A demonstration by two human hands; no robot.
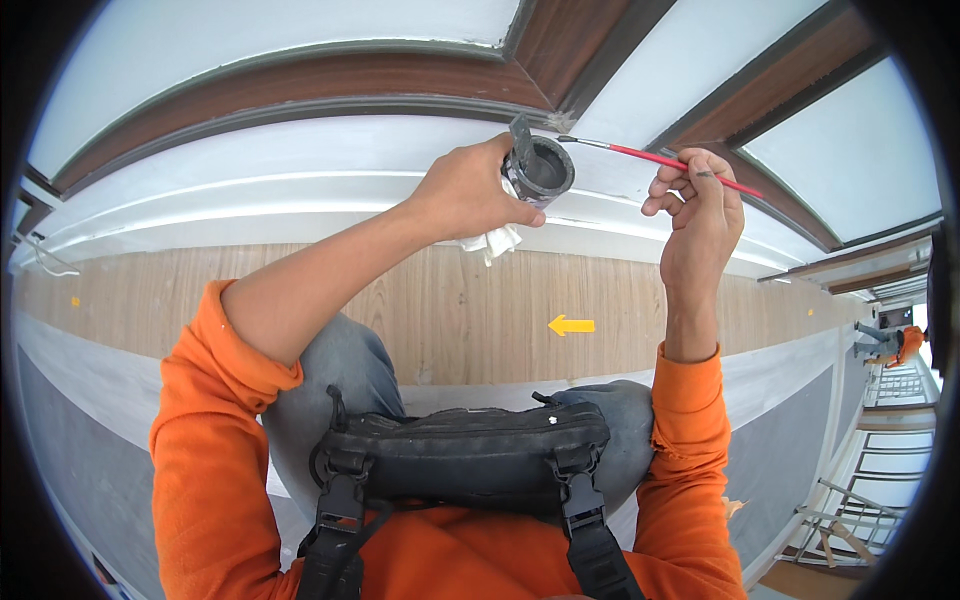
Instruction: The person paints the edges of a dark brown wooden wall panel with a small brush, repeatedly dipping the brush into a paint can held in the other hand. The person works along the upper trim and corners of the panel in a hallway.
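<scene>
Cup (545,172) and rag (492,243) are gripped in the left hand (468,186) near the window frame (535,75), probably for easy dipping. The right hand (700,220) pinches 1 brush (640,154) well along its handle, likely for light control.

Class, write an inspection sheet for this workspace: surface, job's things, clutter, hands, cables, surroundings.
Surface: wood-look floor bearing a yellow arrow pointing left.
Job's things: dark cup with grey contents; red-handled brush, tip near the cup's rim; white cloth or paper below the cup.
Clutter: wooden pieces, far right.
Hands: left hand grips the cup; right hand holds the brush.
Cables: thin white strand, far left, possibly a cable.
Surroundings: brown frames around white panels; another person, far right.
</scene>
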